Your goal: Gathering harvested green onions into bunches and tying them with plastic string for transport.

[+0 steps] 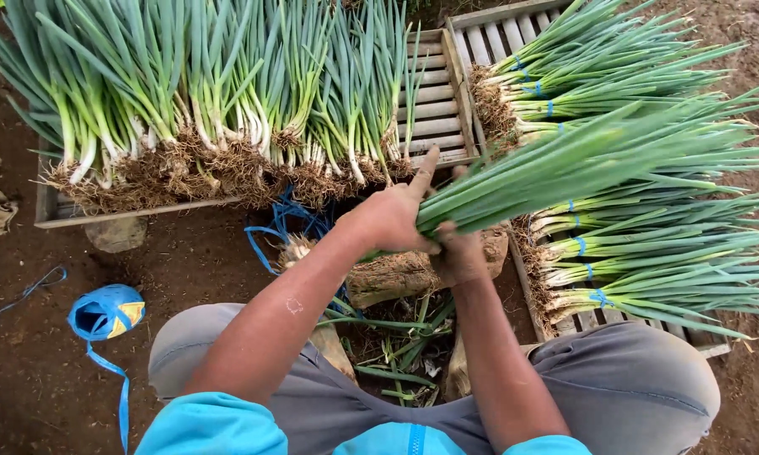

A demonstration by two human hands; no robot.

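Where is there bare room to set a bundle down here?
Bare slats show on the left rack right of the loose green onions. Open soil surrounds the blue twine roll. The right rack is crowded with tied bundles. Both hands, left hand and right hand, grip a bundle.

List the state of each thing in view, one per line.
Left hand: gripping the held bunch.
Right hand: gripping the same bunch.
Held bunch of green onions: lifted, lying sideways.
Loose onions: untied, roots forward on the left rack.
Tied bundles: bound with blue string, stacked on the right rack.
Blue string roll: on the soil, end trailing.
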